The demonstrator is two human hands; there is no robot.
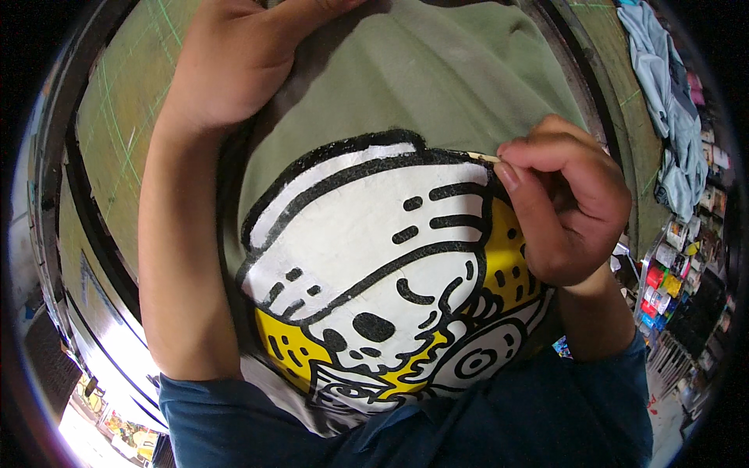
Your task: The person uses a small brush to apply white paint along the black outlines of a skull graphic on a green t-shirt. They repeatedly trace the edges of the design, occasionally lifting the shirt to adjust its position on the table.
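Observation:
My left hand [234,70] is at the top edge of the view on olive-green fabric [406,78], its thumb extended and its other fingers mostly out of view. The fabric bears a printed cartoon skull [374,226] in white, black and yellow, with black outlines. My right hand [566,199] is closed at the upper right of this print, thumb and forefinger pinching a thin pale item [482,157] that lies along the black outline. Whether that item is a stick or a strip of material, I cannot tell.
Green-lined boards [117,101] curve along both sides under dark rims. A pale blue cloth [663,109] hangs at the upper right. Below it is a crowded shelf of small paint containers [667,273] and brushes [672,363].

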